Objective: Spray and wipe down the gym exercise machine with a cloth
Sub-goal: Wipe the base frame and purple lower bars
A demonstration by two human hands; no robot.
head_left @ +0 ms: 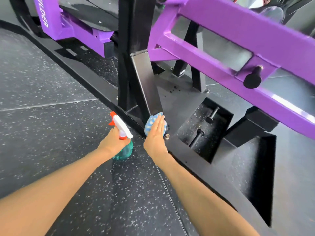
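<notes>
One camera sits on the person's head. It looks forward and down, out to the left hand and right hand. The machine's black base and the speckled floor are close below it.

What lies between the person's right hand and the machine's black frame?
In the head view, a blue-and-white cloth lies there, pressed against the black frame by the flat right hand.

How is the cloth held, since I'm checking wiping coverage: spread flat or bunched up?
Bunched up: the blue-and-white cloth shows as a rounded wad under the right hand, whose straight fingers press it against the black frame.
</notes>
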